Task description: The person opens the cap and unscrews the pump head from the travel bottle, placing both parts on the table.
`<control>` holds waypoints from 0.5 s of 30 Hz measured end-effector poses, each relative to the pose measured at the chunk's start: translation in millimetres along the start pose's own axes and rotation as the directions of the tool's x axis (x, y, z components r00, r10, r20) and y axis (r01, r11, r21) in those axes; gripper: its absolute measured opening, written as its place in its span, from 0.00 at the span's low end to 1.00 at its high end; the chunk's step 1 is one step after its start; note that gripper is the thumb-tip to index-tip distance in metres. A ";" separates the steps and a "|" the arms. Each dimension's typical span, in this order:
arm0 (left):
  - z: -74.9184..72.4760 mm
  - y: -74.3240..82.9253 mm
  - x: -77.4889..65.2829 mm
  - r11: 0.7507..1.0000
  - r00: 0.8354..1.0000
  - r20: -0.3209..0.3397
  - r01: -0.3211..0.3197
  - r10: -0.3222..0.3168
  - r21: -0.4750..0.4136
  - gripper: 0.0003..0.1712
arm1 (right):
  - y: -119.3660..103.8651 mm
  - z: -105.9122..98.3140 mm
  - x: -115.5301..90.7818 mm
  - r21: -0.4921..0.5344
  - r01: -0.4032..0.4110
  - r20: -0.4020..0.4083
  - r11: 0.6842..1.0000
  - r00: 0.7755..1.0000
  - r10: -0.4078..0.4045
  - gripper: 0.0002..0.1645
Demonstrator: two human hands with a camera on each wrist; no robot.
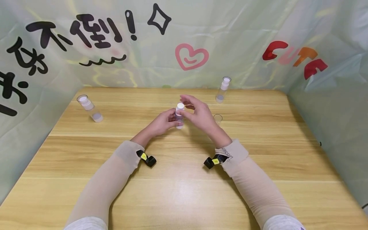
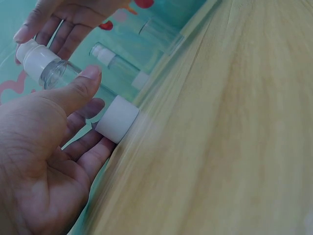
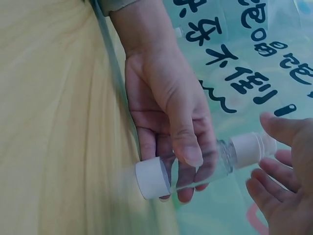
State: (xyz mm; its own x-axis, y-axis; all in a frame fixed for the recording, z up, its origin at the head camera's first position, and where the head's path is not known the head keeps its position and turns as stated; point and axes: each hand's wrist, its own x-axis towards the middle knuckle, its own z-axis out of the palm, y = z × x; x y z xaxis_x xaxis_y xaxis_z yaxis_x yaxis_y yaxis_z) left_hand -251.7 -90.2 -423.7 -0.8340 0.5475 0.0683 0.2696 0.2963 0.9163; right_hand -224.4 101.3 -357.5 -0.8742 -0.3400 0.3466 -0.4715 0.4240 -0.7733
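A clear bottle (image 2: 56, 76) with a white collar and top and a white base is held upright close over the table. My left hand (image 1: 162, 123) grips its see-through body, thumb on the near side and fingers behind. Around the bottle's white top, my right hand (image 1: 198, 111) has its thumb right at the collar. Its other fingers are spread loosely, extending past the top. In the right wrist view, the white base (image 3: 152, 178) shows below the left thumb, and the white top (image 3: 247, 149) sits between the right thumb and fingertips.
A similar bottle with a clear cap (image 1: 90, 108) stands at the left of the wooden table (image 1: 184, 191). Another such bottle (image 1: 222, 89) is at the back right. A loose clear cap (image 1: 218, 118) stands just beyond the right wrist. A printed curtain (image 1: 230, 38) borders the table.
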 end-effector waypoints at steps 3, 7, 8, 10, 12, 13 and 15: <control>-0.3 0.0 -0.2 1.000 1.000 0.001 -0.003 0.003 0.009 0.25 | -1.2 3.1 -0.2 -0.034 0.016 -0.034 0.999 0.999 -0.017 0.34; -0.6 0.1 -0.3 1.000 1.000 -0.005 -0.012 0.012 0.017 0.22 | -2.3 9.3 -1.9 -0.076 0.021 -0.067 0.997 0.997 -0.026 0.36; -0.7 -0.1 -0.2 1.000 1.000 -0.009 -0.014 0.014 0.022 0.21 | -2.6 11.0 -2.4 -0.090 0.022 -0.073 0.996 0.997 -0.028 0.36; -0.8 -0.7 0.0 0.999 1.000 -0.015 -0.018 0.018 0.034 0.20 | -3.0 14.6 -3.5 -0.120 0.021 -0.083 0.992 0.996 -0.031 0.37; -1.0 -1.2 0.1 0.999 1.000 -0.018 -0.017 0.018 0.052 0.19 | -3.0 17.9 -4.6 -0.153 0.018 -0.095 0.988 0.995 -0.033 0.36; -1.1 -1.6 0.2 0.998 1.000 -0.019 -0.017 0.018 0.062 0.18 | -3.2 19.3 -5.1 -0.168 0.014 -0.101 0.986 0.994 -0.032 0.36; -1.1 -1.4 0.1 0.997 1.000 -0.018 -0.015 0.016 0.073 0.18 | -3.5 21.8 -6.0 -0.195 -0.002 -0.112 0.981 0.994 -0.020 0.36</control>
State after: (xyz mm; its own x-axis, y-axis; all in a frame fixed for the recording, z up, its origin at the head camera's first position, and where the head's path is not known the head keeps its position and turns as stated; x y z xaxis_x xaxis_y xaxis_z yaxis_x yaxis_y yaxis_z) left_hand -252.6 -91.3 -424.5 -0.8381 0.5380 0.0899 0.3162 0.3448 0.8838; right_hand -215.0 83.5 -368.5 -0.8721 -0.2524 0.4191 -0.4831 0.5803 -0.6557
